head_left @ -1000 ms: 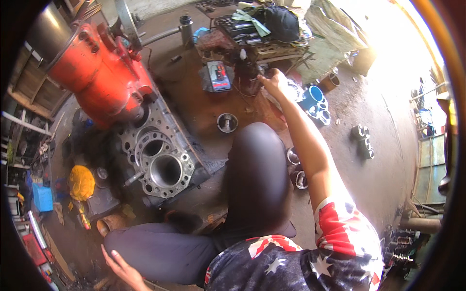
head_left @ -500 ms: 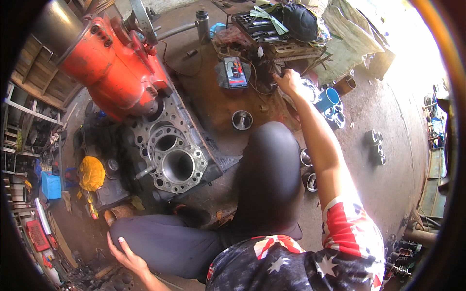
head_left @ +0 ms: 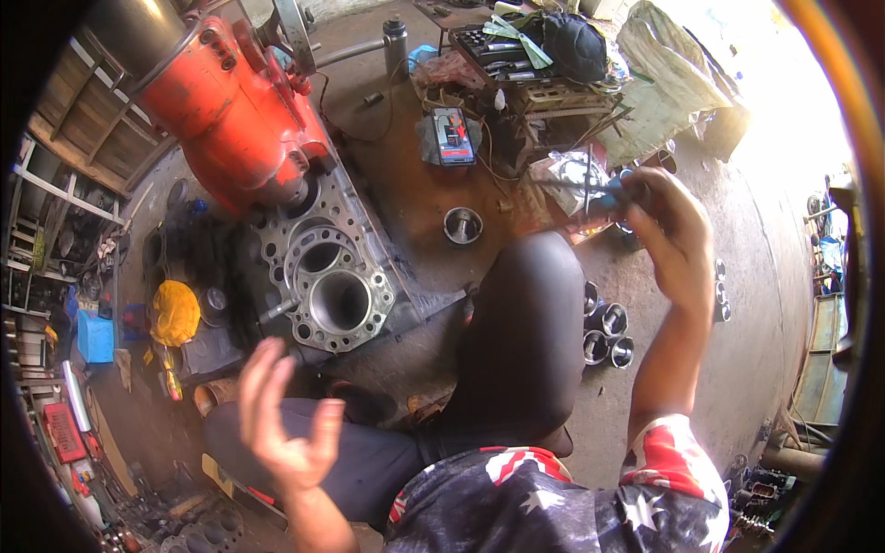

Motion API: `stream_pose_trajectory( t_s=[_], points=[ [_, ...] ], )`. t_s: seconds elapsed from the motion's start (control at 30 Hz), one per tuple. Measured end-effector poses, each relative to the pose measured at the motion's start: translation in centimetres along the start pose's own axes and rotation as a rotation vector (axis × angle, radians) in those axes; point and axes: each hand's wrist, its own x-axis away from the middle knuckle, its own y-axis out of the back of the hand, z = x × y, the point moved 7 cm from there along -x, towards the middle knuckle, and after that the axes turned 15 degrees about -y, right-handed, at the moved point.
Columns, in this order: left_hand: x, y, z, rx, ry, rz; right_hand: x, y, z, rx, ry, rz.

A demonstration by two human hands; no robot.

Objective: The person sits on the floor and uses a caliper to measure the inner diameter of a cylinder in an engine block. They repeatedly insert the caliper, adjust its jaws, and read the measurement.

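My right hand (head_left: pixel 678 221) is raised in front of me, right of my knee, its fingers closed on a dark slender tool (head_left: pixel 604 205) that points leftward. Motion smears the tool, so its exact kind is unclear. My left hand (head_left: pixel 286 429) hovers above my left thigh, fingers spread, with nothing in it. Beyond it lies a grey engine block (head_left: pixel 392 263) with large round bores. A metal ring-shaped plate (head_left: pixel 343 304) with bolt holes rests around the nearest bore. One piston (head_left: pixel 463 227) stands on the floor past my right knee.
Several pistons (head_left: pixel 608 334) sit right of my knee. A red machine housing (head_left: pixel 235 115) rises over the block's far end. Further off are a phone (head_left: pixel 453 136) showing a picture and a low tool stand (head_left: pixel 553 97). A yellow bag (head_left: pixel 175 313) lies at left.
My right hand has drawn back from beside the tool stand, bringing the dark slender tool with it. My left hand has lifted off my thigh, fingers spreading.
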Motion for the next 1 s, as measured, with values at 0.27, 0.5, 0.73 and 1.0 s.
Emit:
stream_pose_trajectory(
  t_s=[0.27, 0.5, 0.73, 1.0],
  points=[
    [-5.2, -7.3, -9.4, 0.487, -0.236, 0.223, 8.3, -3.3, 8.6, -0.123, 0.285, 0.501],
    [-1.4, -7.1, -7.5, 0.502, -0.109, 0.187, 9.5, -7.5, 9.0, 0.034, 0.450, 0.627],
    [2.1, -7.2, -6.8, 0.596, 0.085, 0.377, 13.1, -12.1, 10.3, 0.376, 0.793, 0.876],
    [4.1, -4.4, -4.5, 0.503, 0.136, 0.407, 11.6, -12.5, 9.6, 0.272, 0.751, 0.860]
  ],
)
